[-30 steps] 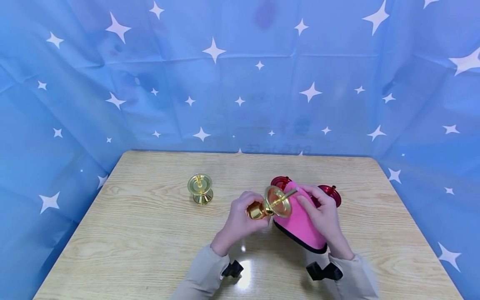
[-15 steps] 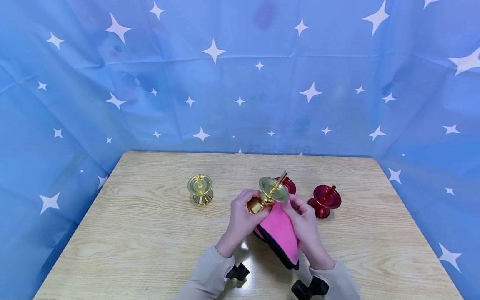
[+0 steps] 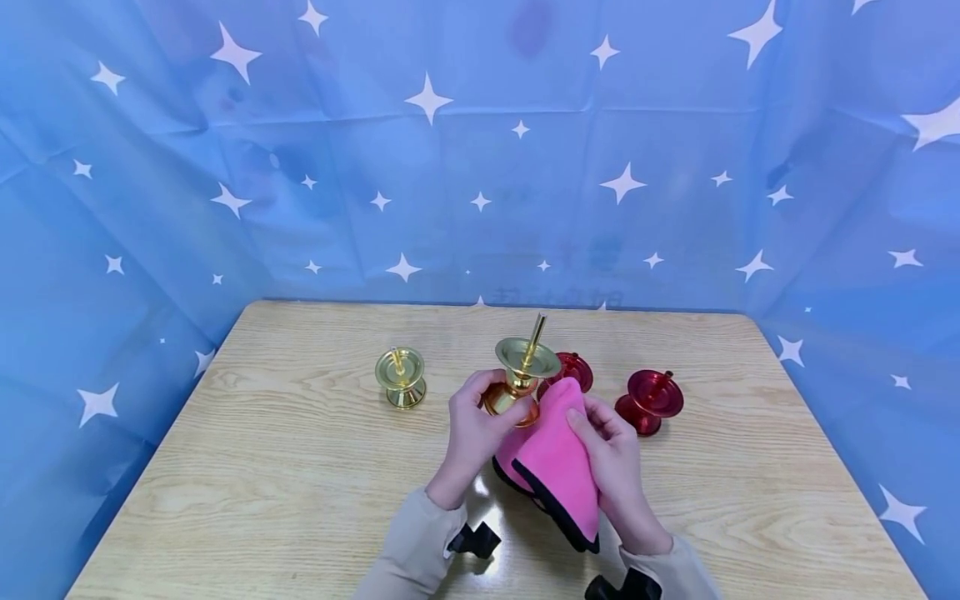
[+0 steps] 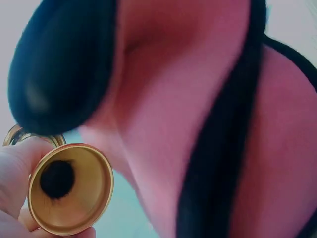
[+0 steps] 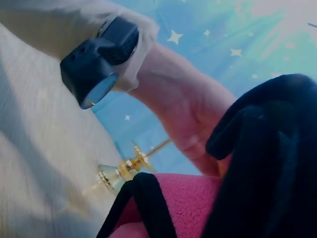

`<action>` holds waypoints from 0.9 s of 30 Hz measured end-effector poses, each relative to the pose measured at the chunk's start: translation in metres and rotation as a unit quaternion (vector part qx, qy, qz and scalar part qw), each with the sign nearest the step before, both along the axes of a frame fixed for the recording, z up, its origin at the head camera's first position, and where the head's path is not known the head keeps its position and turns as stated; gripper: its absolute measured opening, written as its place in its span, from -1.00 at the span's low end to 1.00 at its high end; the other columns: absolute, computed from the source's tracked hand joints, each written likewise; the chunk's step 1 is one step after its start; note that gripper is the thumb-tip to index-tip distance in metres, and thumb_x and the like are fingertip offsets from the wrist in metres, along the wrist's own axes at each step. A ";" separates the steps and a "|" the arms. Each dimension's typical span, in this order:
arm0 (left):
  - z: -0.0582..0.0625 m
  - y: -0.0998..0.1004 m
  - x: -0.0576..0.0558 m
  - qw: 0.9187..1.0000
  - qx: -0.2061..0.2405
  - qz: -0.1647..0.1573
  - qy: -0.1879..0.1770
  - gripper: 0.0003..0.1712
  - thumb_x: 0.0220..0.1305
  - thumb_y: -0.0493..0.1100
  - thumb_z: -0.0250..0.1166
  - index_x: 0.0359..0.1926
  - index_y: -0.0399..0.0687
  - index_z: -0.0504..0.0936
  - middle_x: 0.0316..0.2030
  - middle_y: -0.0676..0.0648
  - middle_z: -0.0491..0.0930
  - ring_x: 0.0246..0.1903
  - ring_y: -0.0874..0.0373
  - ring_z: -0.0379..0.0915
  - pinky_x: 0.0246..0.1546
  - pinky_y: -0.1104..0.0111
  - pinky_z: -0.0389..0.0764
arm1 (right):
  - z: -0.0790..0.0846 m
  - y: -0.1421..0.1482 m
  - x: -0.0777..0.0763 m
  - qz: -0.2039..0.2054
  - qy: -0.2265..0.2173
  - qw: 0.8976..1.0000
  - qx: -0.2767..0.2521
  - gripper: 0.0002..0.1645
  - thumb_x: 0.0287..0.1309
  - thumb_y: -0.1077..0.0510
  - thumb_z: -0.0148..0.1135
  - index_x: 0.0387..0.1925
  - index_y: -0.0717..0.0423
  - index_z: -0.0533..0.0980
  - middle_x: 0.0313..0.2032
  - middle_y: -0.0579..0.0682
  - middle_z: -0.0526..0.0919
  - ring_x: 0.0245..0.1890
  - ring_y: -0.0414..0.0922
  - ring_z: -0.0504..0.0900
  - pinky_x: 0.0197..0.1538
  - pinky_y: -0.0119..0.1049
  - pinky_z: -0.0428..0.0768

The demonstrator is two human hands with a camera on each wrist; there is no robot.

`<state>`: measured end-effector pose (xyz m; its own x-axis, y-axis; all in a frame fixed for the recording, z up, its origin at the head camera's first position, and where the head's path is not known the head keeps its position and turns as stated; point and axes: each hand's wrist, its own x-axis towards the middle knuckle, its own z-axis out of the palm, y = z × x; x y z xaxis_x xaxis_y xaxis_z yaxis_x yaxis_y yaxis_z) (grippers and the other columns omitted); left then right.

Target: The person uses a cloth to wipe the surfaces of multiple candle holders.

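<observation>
A gold candle holder [image 3: 527, 358] with a wide dish and a tall centre stem is held off the table, nearly upright. My left hand [image 3: 474, 433] grips it round the flared base, and the left wrist view looks up into its hollow underside [image 4: 86, 198]. My right hand [image 3: 617, 467] pinches a pink cloth [image 3: 557, 471] with black edging, thumb on top. The cloth hangs folded just right of the holder's base; whether they touch is hard to tell. In the right wrist view the cloth [image 5: 188, 198] hides the right fingers.
A second gold candle holder [image 3: 401, 375] stands on the wooden table [image 3: 262, 467] to the left. Two red candle holders stand to the right, one red holder [image 3: 576, 371] partly behind the cloth, the other red holder [image 3: 649, 402] farther right. A blue star-printed curtain [image 3: 480, 167] rises behind.
The held candle holder has swung from tilted rightward to nearly upright. My right hand has moved left and down with the cloth, away from the stem, uncovering the right red holder.
</observation>
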<state>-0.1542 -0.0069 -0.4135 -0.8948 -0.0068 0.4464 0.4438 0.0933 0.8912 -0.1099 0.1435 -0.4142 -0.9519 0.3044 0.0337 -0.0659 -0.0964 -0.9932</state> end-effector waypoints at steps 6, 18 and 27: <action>-0.012 0.003 -0.004 0.999 0.012 -0.032 -0.019 -0.72 -0.10 -0.37 0.43 -0.26 -0.25 0.64 -0.28 -0.14 0.62 -0.29 0.14 0.47 -0.32 0.40 0.54 | -0.006 0.002 -0.012 0.011 -0.038 0.999 0.031 -0.65 0.19 0.29 0.16 -0.02 0.43 0.49 -0.36 -0.23 0.63 -0.32 -0.30 0.54 -0.27 -0.47 0.50; 0.021 -0.001 0.011 0.999 -0.005 -0.002 0.032 -0.75 -0.16 -0.49 0.36 -0.33 -0.43 0.60 -0.35 -0.30 0.60 -0.37 -0.04 0.52 -0.35 0.33 0.59 | 0.004 0.005 -0.003 0.083 0.155 0.956 0.234 -0.75 0.00 0.48 0.22 -0.22 0.36 0.62 -0.30 0.10 0.66 -0.29 -0.34 0.52 -0.26 -0.54 0.47; 0.026 -0.004 0.007 1.000 0.019 -0.008 -0.001 -0.74 -0.09 -0.50 0.37 -0.28 -0.43 0.61 -0.32 -0.30 0.59 -0.32 0.04 0.48 -0.34 0.37 0.58 | 0.006 -0.007 0.012 0.111 0.259 0.943 0.176 -0.73 0.01 0.53 0.19 -0.19 0.43 0.57 -0.26 -0.02 0.65 -0.24 -0.21 0.56 -0.20 -0.51 0.49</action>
